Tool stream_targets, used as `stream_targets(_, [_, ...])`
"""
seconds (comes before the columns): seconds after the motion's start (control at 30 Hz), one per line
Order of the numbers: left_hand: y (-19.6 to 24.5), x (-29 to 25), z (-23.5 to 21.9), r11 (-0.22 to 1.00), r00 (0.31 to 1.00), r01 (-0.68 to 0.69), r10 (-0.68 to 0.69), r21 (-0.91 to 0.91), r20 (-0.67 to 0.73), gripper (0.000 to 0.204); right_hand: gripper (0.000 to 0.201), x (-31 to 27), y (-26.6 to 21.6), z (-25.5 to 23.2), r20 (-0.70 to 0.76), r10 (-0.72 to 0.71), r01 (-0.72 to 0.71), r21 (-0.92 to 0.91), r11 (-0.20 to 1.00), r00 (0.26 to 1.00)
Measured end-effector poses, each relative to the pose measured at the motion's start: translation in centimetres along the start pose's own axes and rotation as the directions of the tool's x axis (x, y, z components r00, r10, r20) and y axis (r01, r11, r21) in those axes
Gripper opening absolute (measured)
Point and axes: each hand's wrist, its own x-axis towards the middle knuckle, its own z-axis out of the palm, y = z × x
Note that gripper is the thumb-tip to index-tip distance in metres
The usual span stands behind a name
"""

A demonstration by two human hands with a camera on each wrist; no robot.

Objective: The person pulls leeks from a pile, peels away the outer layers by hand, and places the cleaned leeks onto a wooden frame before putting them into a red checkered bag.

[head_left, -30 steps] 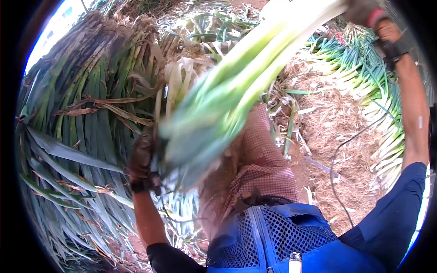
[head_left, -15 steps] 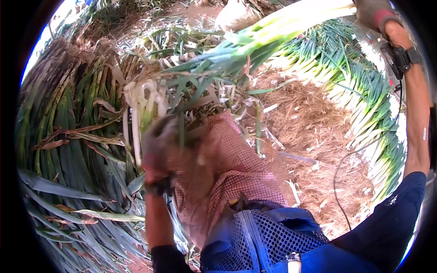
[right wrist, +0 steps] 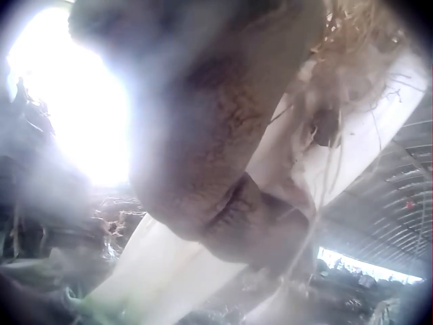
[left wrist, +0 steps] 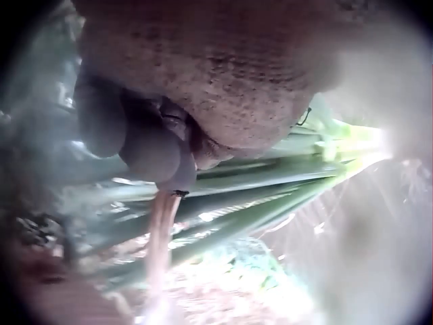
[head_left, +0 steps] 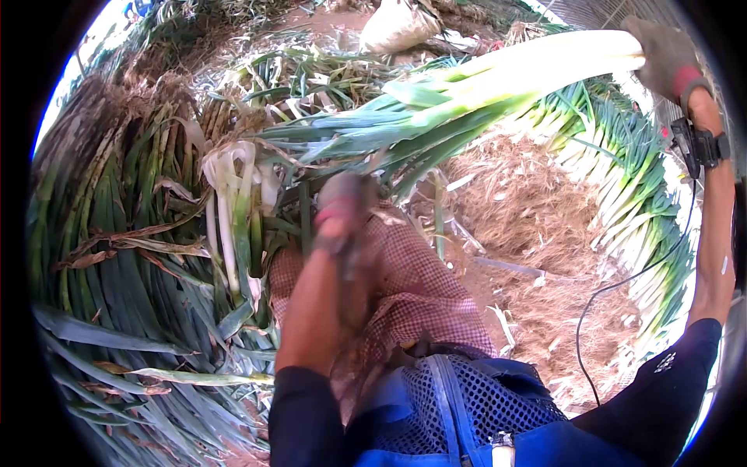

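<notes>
In the head view, a bunch of leeks [head_left: 537,74] stretches across the top, white stalks to the right and green leaves to the left. My gloved right hand [head_left: 665,58] grips its root end; in the right wrist view, the fingers of that right hand [right wrist: 216,135] curl over the white stalks [right wrist: 169,264]. Blurred, my gloved left hand [head_left: 346,194] is just below the leaves. In the left wrist view, the curled fingers of the left hand [left wrist: 203,74] pinch a brownish dry strip [left wrist: 161,230], with green leaves [left wrist: 270,176] behind them.
A big heap of untrimmed leeks [head_left: 117,311] fills the left side. Cleaned leeks [head_left: 646,210] lie in a curved row at right, beside a mound of dry roots [head_left: 529,202]. A pale sack [head_left: 401,27] stands at the top. A black cable [head_left: 595,296] hangs by the right arm.
My left hand has moved right, from beside the heap to over the checkered cloth. The leek bunch, first swung down diagonally over the lap, now lies flatter and farther from the body, held by the right hand.
</notes>
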Motion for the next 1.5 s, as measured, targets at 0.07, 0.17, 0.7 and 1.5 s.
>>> stream_targets(0.07, [-12.3, -4.7, 2.7, 0.949, 0.927, -0.219, 0.274, 0.226, -0.256, 0.031, 0.032, -1.3, 0.4, 1.0, -0.029, 0.039, -0.038, 0.048, 0.998, 0.999])
stream_targets(0.17, [-23.3, -11.8, 0.9, 0.900, 0.935, -0.050, 0.195, 0.434, -0.297, 0.029, 0.031, -2.7, 1.0, 2.7, 0.016, 0.080, -0.080, 0.031, 0.996, 0.997])
stream_targets(0.7, [12.9, -0.2, -7.2, 0.868, 0.871, -0.461, 0.482, 0.184, -0.091, 0.036, 0.032, -6.5, -1.7, 0.8, -0.164, -0.092, 0.107, 0.082, 0.991, 0.982])
stream_targets(1.5, [-18.1, -0.7, -4.3, 0.852, 0.962, 0.149, -0.008, 0.501, -0.274, 0.014, 0.022, -6.0, -2.9, 9.0, 0.177, 0.074, -0.104, 0.164, 0.981, 0.981])
